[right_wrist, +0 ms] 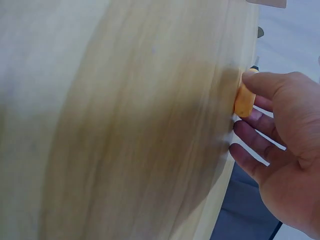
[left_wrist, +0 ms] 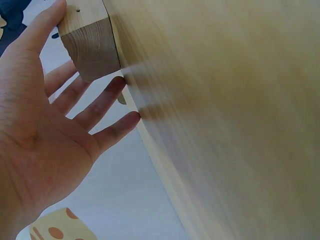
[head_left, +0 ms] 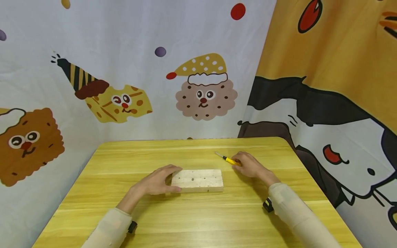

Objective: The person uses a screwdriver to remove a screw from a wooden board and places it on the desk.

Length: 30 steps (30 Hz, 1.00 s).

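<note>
Where the head view looks down on the table (head_left: 102, 206), one wood block (head_left: 197, 180) lies long axis left-right; left hand (head_left: 156, 182) cups its left end, thumb on the near edge. One yellow screwdriver (head_left: 227, 159) lies beyond-right, tip pointing away-left, right hand (head_left: 248, 164) on its handle. Left wrist: fingers (left_wrist: 95, 107) straight, relaxed, beside the block's end. Right wrist: thumb and fingers pinching the handle (right_wrist: 245, 97).
</note>
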Available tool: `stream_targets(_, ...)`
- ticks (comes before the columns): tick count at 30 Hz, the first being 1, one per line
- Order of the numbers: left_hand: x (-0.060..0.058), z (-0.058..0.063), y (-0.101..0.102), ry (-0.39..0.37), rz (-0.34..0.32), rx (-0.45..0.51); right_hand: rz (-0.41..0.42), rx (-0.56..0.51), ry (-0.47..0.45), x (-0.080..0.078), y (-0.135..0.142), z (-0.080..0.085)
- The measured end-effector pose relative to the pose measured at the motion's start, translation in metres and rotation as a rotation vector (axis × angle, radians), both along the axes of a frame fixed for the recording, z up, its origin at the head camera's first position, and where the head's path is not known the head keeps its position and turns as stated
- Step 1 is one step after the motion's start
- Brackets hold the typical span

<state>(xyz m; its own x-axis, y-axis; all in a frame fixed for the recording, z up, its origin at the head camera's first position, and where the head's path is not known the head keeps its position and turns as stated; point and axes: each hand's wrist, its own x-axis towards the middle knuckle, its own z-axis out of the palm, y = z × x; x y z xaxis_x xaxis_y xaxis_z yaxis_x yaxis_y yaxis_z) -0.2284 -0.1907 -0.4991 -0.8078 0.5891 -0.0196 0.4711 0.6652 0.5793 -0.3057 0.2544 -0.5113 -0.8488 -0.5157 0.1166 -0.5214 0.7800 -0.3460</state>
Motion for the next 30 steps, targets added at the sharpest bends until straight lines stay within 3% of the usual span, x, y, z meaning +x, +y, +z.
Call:
stream_targets(8, -0.001, 0.0, -0.001, 0.035, -0.022, 0.018, -0.055, -0.005, -0.009, -0.002, -0.004, -0.001)
stream_targets(17, 0.001, 0.001, -0.001, 0.017, -0.016, 0.023, -0.092, -0.02, 0.004, -0.002, 0.001, -0.001)
stream_targets(30, 0.004, 0.003, 0.0, 0.004, -0.01, 0.026, -0.049, -0.118, 0.081, 0.011, 0.014, 0.038)
